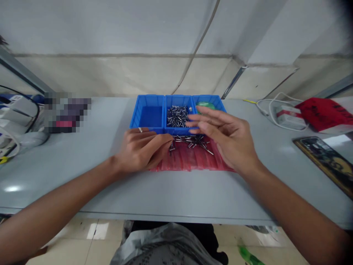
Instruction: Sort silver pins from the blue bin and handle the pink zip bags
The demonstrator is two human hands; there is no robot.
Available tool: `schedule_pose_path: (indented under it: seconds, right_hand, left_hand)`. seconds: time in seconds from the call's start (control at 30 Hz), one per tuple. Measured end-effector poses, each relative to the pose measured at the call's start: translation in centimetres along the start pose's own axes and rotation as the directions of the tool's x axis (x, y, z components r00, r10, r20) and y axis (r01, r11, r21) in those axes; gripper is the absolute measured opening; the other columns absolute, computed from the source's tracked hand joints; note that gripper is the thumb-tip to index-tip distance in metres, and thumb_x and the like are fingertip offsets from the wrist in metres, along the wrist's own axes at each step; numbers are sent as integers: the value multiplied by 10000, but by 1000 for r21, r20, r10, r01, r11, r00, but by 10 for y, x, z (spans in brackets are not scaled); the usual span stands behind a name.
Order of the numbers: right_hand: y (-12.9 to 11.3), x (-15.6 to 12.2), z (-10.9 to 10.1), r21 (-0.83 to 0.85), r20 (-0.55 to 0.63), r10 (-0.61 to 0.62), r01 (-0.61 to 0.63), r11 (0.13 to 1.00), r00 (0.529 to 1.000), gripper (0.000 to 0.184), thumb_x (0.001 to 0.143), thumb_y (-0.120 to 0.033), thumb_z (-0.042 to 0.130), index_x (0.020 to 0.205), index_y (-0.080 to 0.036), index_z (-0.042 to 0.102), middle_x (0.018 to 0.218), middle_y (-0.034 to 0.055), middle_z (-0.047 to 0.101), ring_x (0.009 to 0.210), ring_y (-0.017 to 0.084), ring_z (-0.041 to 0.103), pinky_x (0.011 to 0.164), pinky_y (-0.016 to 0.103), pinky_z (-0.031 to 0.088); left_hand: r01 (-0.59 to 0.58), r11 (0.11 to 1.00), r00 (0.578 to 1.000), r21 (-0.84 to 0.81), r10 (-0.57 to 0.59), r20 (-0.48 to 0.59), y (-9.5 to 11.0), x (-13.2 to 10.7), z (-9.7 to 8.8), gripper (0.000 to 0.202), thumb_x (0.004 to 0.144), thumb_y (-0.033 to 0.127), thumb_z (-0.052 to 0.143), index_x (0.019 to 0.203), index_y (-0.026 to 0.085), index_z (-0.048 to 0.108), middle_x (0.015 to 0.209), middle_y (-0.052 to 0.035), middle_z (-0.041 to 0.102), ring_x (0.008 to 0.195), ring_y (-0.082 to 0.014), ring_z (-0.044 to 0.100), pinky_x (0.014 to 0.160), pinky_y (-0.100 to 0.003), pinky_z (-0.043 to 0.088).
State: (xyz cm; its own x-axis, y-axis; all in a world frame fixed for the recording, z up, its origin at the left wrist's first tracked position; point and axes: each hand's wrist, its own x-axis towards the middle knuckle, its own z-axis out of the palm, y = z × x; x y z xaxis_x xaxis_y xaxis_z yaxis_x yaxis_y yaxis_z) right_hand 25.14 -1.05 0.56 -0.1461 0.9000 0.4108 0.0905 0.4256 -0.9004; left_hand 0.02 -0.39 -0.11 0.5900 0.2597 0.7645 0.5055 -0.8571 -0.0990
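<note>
Bare forearms (55, 206), left hand (142, 151) at steel pins (190, 141) on red plastic (190, 160).

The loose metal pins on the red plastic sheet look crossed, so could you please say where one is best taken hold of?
Probably the outlying pin at the pile's right end: pinch its shaft from above, coming from the right, since it lies flat on the red plastic sheet, its end clear of the crossed pins.

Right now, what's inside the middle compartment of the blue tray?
The middle compartment of the blue tray holds a heap of small metal pins. The right hand's fingers cover its front right corner, so that corner and the compartment floor beneath the pins cannot be seen.
</note>
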Motion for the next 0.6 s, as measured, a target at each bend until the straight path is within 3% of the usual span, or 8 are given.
schedule_pose_path:
  seconds: [0.07,0.13,0.2,0.23,0.4,0.6]
  right_hand:
    - [1,-1,-2,-299,161,-106,150,942,981,284,991,-224,659,1259,-265,745,1060,44,817,884,210,783,810,396,660]
    - [4,-4,-3,-576,386,-165,377,726,908,231,986,-202,645,1173,-217,780,1021,78,809,907,245,766,824,421,641]
    - [8,-7,-1,-667,568,-118,540,513,815,218,977,-151,627,1125,-172,786,1050,118,786,975,282,742,856,449,630]
    - [11,-8,0,-675,613,-85,576,461,786,229,975,-119,612,1125,-158,781,1054,128,774,991,287,731,867,453,629]
    - [14,-11,4,-656,645,-109,622,428,756,245,973,-67,580,1121,-144,759,1030,126,752,972,279,706,866,444,639]
    - [6,-13,7,-635,585,-238,620,460,775,246,1000,-87,551,1105,-147,766,1000,122,741,924,249,712,824,405,649]
  left_hand:
    - [-8,1000,1000,2,8,12,0,0,1,48,951,148,660,999,147,655,658,34,692,514,-89,605,535,-244,469]
    - [-5,1000,1000,3,5,12,0,-1,1,44,955,150,653,998,157,653,643,40,680,507,-91,600,528,-249,473]
    - [-4,1000,1000,7,4,13,-1,-1,2,32,967,157,635,994,168,650,634,40,672,507,-94,601,520,-254,482]
    - [-10,1000,1000,12,10,15,-1,0,2,30,972,162,628,991,170,650,634,39,673,509,-96,606,516,-256,487]
    - [-70,997,998,37,70,0,0,4,0,25,961,150,649,981,151,664,634,40,676,512,-99,628,504,-264,496]
    - [-71,996,997,52,70,20,-1,2,1,32,949,149,662,980,155,659,621,50,668,517,-94,625,509,-251,477]
